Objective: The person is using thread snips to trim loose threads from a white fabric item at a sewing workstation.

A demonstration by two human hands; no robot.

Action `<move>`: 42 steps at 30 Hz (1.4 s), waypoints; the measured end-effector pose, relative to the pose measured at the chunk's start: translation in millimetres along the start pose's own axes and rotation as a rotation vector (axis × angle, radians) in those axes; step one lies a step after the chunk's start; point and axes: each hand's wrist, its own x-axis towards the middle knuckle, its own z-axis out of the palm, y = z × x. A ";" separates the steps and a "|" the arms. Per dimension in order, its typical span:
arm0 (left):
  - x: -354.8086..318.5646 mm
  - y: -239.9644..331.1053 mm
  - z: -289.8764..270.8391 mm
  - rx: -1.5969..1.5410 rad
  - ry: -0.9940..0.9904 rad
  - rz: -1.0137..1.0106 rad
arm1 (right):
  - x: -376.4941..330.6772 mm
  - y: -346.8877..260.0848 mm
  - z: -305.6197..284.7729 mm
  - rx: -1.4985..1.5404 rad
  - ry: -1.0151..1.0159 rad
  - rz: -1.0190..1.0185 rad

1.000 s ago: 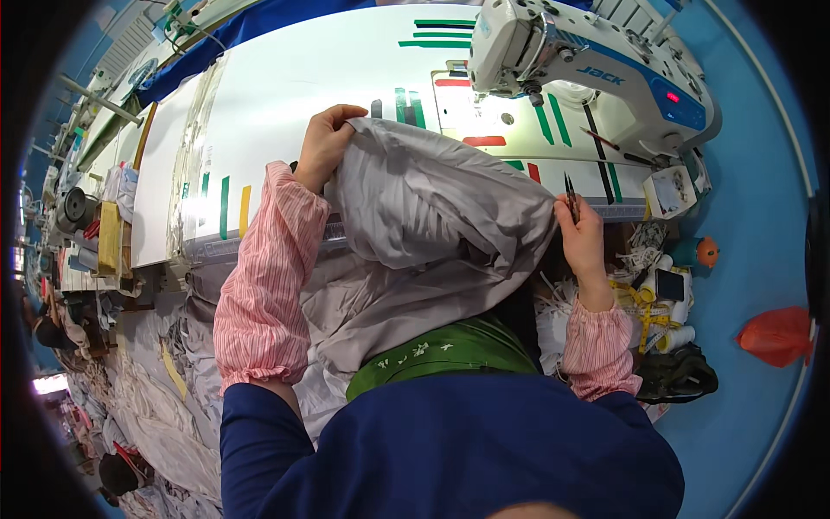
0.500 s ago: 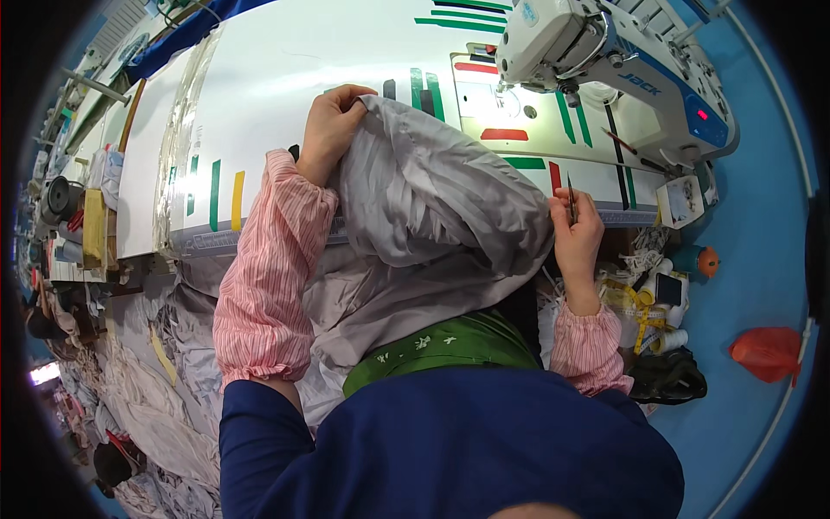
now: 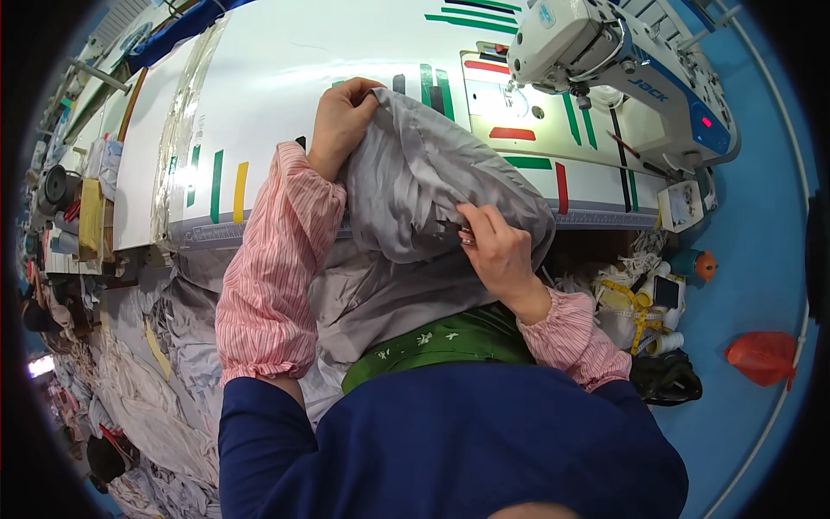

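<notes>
A large piece of grey cloth (image 3: 432,173) drapes over the front edge of the white sewing table and down across my lap. At its upper left corner, my left hand (image 3: 344,121) pinches the cloth between thumb and fingers and holds it up. My right hand (image 3: 500,255) is closed at the middle of the cloth, its fingertips against the folds. A slim dark pointed tool (image 3: 465,233) sits in its curled fingers, mostly hidden; its exact kind does not show. Pink striped sleeve covers are on both my forearms.
A white and blue sewing machine (image 3: 622,78) stands at the far right of the table (image 3: 294,78), which carries coloured tape strips. Thread spools and a yellow measuring tape (image 3: 641,316) lie at the right. Heaped pale cloth (image 3: 156,381) fills the lower left. A red bag (image 3: 761,357) is on the blue floor.
My right hand has moved left from the cloth's right edge to its middle, carrying the pointed tool. My left hand keeps its hold at the upper corner.
</notes>
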 end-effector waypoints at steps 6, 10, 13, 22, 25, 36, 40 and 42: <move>-1.0 -4.1 -10.7 -0.033 -0.076 -0.013 | -9.9 26.3 -22.5 0.830 -0.093 0.506; -17.4 20.0 -22.4 0.062 -0.231 -0.045 | -15.5 40.6 -70.4 1.271 -0.110 0.806; -30.3 43.2 -36.0 0.096 -0.318 -0.083 | -20.8 51.0 -96.5 1.393 -0.114 0.776; -76.4 85.3 -73.0 -0.181 -0.474 -0.258 | -18.4 62.3 -147.4 1.396 -0.166 0.651; -85.9 96.0 -77.5 -0.305 -0.423 -0.297 | -11.0 53.8 -158.0 1.087 -0.166 0.587; -106.1 111.9 -98.2 -0.154 -0.544 -0.198 | 4.3 49.1 -187.9 1.060 -0.146 0.626; -110.8 109.8 -94.4 -0.155 -0.519 -0.139 | -0.3 51.4 -184.2 1.104 -0.028 0.563; -111.6 110.8 -91.6 -0.148 -0.521 -0.118 | -2.9 49.5 -182.7 1.111 0.033 0.571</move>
